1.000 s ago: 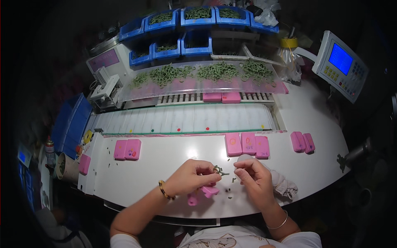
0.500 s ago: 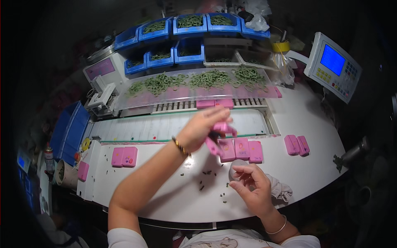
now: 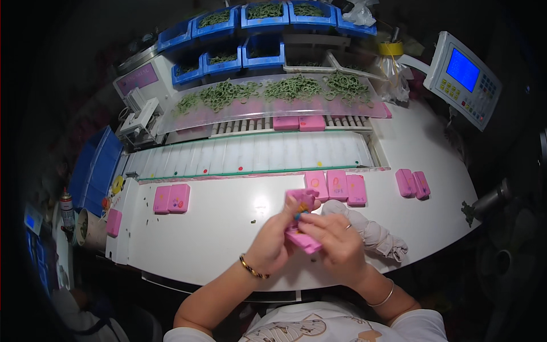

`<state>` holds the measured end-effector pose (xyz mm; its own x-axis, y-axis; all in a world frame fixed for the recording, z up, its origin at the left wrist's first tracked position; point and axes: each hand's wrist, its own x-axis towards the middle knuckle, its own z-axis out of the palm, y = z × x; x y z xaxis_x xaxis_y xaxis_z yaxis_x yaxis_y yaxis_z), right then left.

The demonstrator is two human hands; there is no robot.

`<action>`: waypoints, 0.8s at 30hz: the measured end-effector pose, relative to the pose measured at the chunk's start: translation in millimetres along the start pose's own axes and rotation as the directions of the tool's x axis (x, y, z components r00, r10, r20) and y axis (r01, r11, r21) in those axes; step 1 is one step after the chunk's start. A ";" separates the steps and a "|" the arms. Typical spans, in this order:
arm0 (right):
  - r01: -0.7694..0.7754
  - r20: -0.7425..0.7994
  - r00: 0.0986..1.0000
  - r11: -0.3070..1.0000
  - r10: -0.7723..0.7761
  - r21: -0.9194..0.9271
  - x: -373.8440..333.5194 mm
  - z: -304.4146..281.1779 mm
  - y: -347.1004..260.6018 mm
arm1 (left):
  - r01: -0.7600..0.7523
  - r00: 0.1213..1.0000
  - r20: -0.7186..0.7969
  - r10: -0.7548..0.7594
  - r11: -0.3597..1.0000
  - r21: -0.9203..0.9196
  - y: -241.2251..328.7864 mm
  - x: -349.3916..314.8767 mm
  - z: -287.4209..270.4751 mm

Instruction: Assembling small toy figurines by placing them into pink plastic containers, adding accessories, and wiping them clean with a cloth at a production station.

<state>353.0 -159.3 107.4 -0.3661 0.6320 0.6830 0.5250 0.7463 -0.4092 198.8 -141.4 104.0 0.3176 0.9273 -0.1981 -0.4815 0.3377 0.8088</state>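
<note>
Close in front of me, my left hand (image 3: 274, 238) grips a pink block-like piece (image 3: 303, 244) with a notched, uneven upper end. My right hand (image 3: 336, 242) is up against the same piece, fingers bent and pinched at its middle. A small teal-blue spot and some yellow show there between the fingers; what exactly the right fingers hold is too small to make out. Just beyond my hands stand several pink blocks (image 3: 336, 185) side by side with marks on top. Beside my right hand lies a rolled whitish cloth (image 3: 370, 231).
Other pink blocks (image 3: 172, 198) lie at left and a pair (image 3: 412, 183) at right. Behind are a conveyor belt (image 3: 250, 157), a clear tray (image 3: 228, 117) of green rings and blue bins (image 3: 264, 14). A control panel (image 3: 464, 80) stands at right.
My left hand has come back toward me with the pink piece, and my right hand has moved up to it. Most dark green bits on the table there no longer show.
</note>
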 end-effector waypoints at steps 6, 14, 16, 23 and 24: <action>0.266 0.115 0.961 0.956 -0.252 -0.127 -7.0 6.3 -18.5 | 0.209 0.977 0.135 -0.168 0.888 -0.409 6.8 10.2 -17.9; -0.052 0.320 0.928 0.917 0.191 -0.397 -12.6 -43.9 23.2 | 0.091 0.993 -0.067 -0.093 0.995 -0.040 10.3 1.1 -17.3; -0.024 0.393 0.899 0.918 0.193 -0.395 -12.3 -46.3 30.1 | 0.054 0.997 -0.065 -0.051 0.998 0.043 7.1 -0.1 -16.8; 0.086 -0.052 0.992 0.915 -0.116 -0.394 31.0 -67.0 8.5 | 0.125 0.990 -0.058 -0.132 0.987 -0.104 -6.9 -0.5 -14.6; 0.090 -0.118 0.981 0.901 -0.154 -0.425 36.1 -62.1 0.6 | 0.138 0.988 -0.048 -0.144 0.984 -0.112 -8.6 -0.6 -18.5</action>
<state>387.8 -149.1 169.4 -0.3491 0.4806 0.8045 0.7665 0.6404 -0.0499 187.7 -141.9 86.9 0.3438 0.8756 -0.3393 -0.5218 0.4785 0.7062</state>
